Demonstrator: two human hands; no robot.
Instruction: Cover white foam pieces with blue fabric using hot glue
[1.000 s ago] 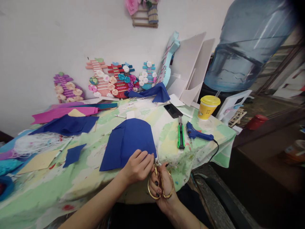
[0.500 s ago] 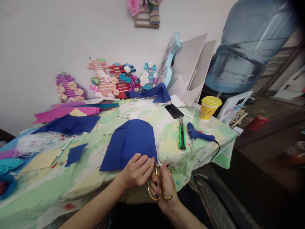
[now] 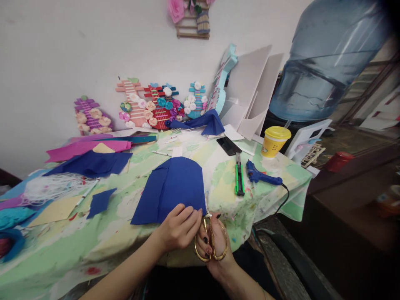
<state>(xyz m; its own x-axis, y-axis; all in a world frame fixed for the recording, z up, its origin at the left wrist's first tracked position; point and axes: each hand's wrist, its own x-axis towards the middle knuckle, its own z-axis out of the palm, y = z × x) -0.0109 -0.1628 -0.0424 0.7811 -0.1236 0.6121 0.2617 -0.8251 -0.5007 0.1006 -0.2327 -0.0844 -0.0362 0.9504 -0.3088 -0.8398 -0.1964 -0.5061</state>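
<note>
A folded piece of dark blue felt (image 3: 173, 187) lies on the green patterned tablecloth (image 3: 93, 233) at the near edge of the table. My left hand (image 3: 179, 228) pinches its lower right corner, fingers closed on the fabric. My right hand (image 3: 215, 246) sits just right of it, fingers through the gold handles of a pair of scissors (image 3: 208, 235). The blades point up at the felt's right edge and look nearly closed.
A green utility knife (image 3: 239, 180), a blue glue gun (image 3: 261, 176) with its cord, a black phone (image 3: 228, 146) and a yellow cup (image 3: 274, 141) lie to the right. Loose felt sheets (image 3: 90, 163) and flower crafts (image 3: 150, 106) fill the left and back. A water bottle (image 3: 325, 58) stands far right.
The scissor handles have drawn closer together. My left hand has crept slightly right along the felt's lower edge. The view has shifted a little.
</note>
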